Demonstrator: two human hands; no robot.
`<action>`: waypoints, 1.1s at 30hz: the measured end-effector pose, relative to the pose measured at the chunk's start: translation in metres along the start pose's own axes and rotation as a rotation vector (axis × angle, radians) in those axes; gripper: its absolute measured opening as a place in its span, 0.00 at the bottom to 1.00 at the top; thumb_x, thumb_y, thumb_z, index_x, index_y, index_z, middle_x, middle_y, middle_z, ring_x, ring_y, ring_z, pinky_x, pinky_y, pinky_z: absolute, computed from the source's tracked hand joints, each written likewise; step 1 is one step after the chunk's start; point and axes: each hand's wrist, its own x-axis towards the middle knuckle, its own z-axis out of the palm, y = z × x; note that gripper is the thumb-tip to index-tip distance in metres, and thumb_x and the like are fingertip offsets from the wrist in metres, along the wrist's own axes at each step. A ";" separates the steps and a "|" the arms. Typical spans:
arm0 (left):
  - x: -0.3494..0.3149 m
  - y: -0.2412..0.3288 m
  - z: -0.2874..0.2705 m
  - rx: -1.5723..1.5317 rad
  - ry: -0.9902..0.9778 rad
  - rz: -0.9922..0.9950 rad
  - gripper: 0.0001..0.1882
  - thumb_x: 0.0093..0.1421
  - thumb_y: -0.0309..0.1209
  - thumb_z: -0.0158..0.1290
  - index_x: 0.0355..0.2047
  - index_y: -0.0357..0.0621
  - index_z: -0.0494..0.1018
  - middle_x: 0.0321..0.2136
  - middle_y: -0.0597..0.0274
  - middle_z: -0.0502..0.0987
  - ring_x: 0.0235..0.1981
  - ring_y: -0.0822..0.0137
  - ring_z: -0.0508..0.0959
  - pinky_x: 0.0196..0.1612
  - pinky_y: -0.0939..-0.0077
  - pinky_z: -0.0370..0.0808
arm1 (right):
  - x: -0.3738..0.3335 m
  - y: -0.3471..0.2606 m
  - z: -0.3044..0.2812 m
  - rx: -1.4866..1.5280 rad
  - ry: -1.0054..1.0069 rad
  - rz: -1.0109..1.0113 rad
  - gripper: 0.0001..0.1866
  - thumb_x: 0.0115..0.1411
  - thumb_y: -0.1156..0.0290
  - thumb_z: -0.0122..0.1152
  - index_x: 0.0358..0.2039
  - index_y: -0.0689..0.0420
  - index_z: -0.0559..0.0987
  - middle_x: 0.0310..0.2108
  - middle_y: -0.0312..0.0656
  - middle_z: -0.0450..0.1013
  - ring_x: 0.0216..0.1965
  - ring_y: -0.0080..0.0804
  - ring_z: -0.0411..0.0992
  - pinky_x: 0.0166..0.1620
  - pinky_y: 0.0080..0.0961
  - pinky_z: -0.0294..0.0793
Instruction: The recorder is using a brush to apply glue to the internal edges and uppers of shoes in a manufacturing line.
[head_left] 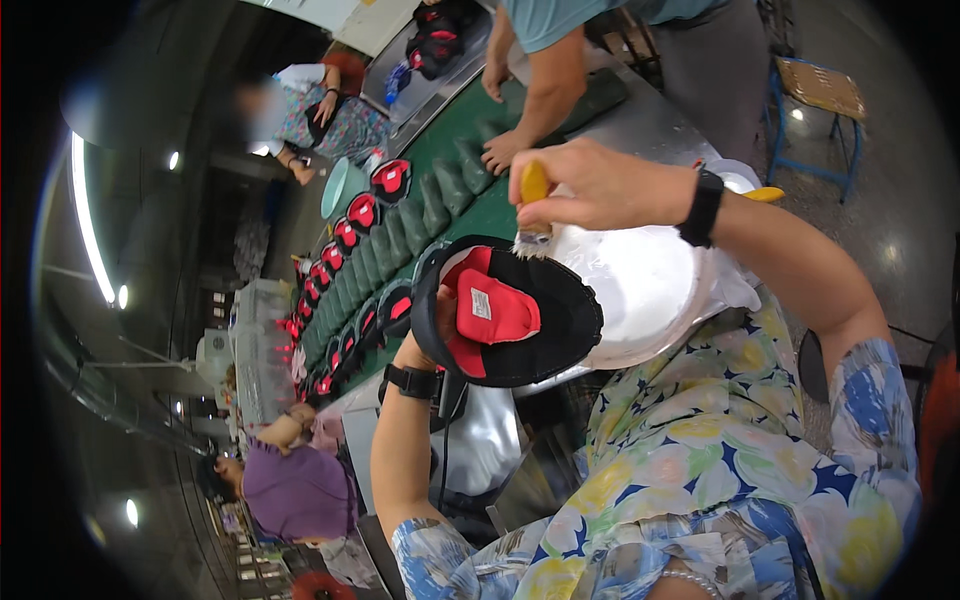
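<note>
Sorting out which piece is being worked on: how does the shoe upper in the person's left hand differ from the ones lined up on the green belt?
The held shoe upper is lifted and tilted toward the camera, under a yellow-handled brush in the right hand; the belt uppers lie flat in a row on the green belt, untouched. The left hand is mostly hidden behind it. Both are black with red.

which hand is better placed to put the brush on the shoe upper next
Right. The right hand already grips the yellow-handled brush, bristles at the rim of the black and red shoe upper. The left hand is occupied supporting it.
</note>
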 end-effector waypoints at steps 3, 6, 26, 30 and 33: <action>0.048 -0.015 0.013 -0.161 -0.143 0.016 0.26 0.66 0.40 0.54 0.61 0.43 0.66 0.56 0.51 0.74 0.54 0.53 0.77 0.57 0.50 0.77 | -0.004 0.006 -0.005 -0.109 -0.052 -0.014 0.14 0.61 0.63 0.65 0.36 0.60 0.74 0.28 0.47 0.75 0.31 0.47 0.76 0.35 0.38 0.73; 0.070 -0.028 0.022 -0.312 -0.244 0.037 0.27 0.66 0.40 0.55 0.62 0.43 0.66 0.56 0.51 0.74 0.55 0.52 0.77 0.57 0.50 0.78 | -0.019 0.012 -0.008 -0.191 0.121 0.168 0.18 0.59 0.60 0.67 0.34 0.62 0.74 0.24 0.52 0.74 0.28 0.51 0.76 0.32 0.38 0.72; 0.090 -0.040 0.069 1.181 0.453 1.045 0.24 0.61 0.25 0.57 0.57 0.34 0.70 0.48 0.56 0.79 0.48 0.65 0.78 0.55 0.67 0.74 | -0.061 0.003 0.060 0.337 0.386 0.694 0.21 0.58 0.57 0.68 0.30 0.66 0.77 0.21 0.42 0.77 0.21 0.27 0.76 0.27 0.23 0.74; 0.083 -0.033 0.022 0.819 0.128 0.447 0.28 0.62 0.30 0.55 0.62 0.37 0.66 0.55 0.51 0.75 0.55 0.59 0.75 0.60 0.66 0.70 | -0.060 0.010 0.047 0.316 0.462 0.460 0.18 0.59 0.61 0.69 0.34 0.65 0.77 0.26 0.43 0.78 0.25 0.24 0.77 0.31 0.20 0.75; 0.075 -0.033 0.017 0.124 -0.110 0.043 0.31 0.69 0.43 0.49 0.67 0.41 0.58 0.60 0.53 0.71 0.59 0.60 0.73 0.63 0.64 0.68 | -0.058 0.012 0.030 0.238 0.419 0.284 0.14 0.61 0.63 0.67 0.37 0.62 0.78 0.30 0.43 0.79 0.30 0.26 0.77 0.36 0.21 0.76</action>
